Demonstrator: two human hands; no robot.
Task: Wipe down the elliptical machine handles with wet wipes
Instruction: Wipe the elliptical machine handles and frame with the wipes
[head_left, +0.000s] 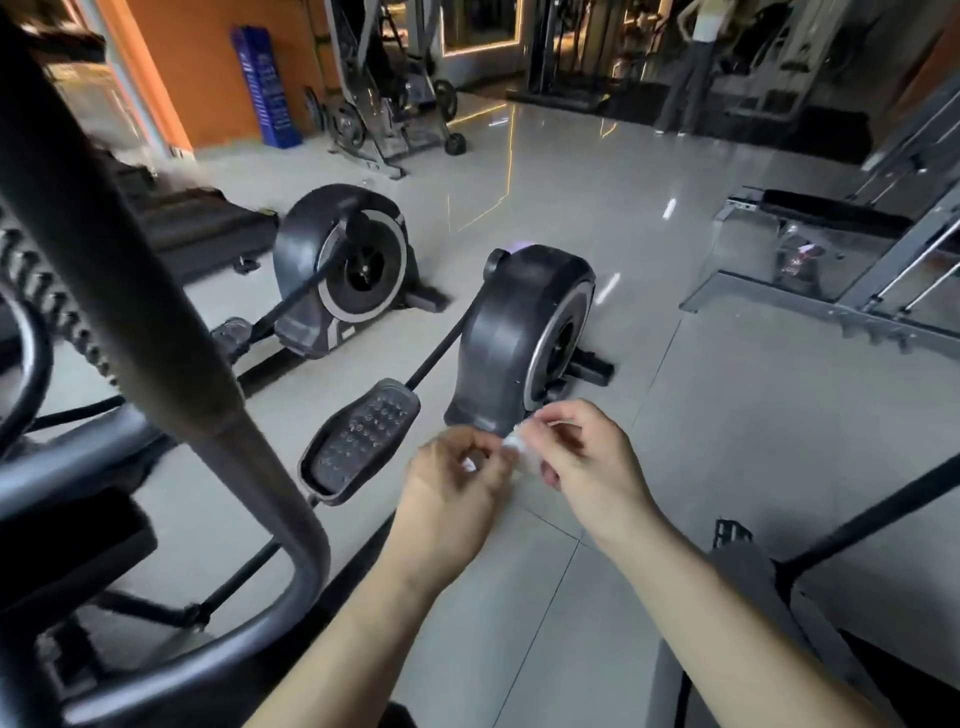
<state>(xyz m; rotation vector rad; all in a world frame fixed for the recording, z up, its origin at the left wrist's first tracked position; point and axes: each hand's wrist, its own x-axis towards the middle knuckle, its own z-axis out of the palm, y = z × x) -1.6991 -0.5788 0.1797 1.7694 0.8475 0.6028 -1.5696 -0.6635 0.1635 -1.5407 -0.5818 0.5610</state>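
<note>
At the near centre of the head view, the left hand (457, 483) and the right hand (587, 457) meet above the tiled floor (727, 426). Both pinch a small, bunched white wet wipe (514, 447) at their fingertips. The other fingers are curled loosely. The wipe hangs in the air between the hands and touches no part of the machine.

**Task status.** The elliptical handle (130, 260) is the thick dark tube that crosses the near left and bends into a grey loop at its lower end. Neither hand is on it. Judged from this view, the wipe is being opened out or readied, and the wiping pass has not started. Whether any handle has been cleaned already cannot be told, since no wet streaks are visible. All handle surfaces are best treated as work left to do.

**Clearances.**
- The handle stands just left of the left forearm, so a leftward reach is short.
- The studded pedal (358, 441) lies below and left of the hands, and the flywheel housing (519, 332) stands just beyond them.
- A dark bar (857, 514) slants across the near right, beside the right forearm.
- Open floor lies to the right and further off.
- A second elliptical (343, 265) stands far left, and a weight bench (831, 218) far right. Both are well apart from the hands.
</note>
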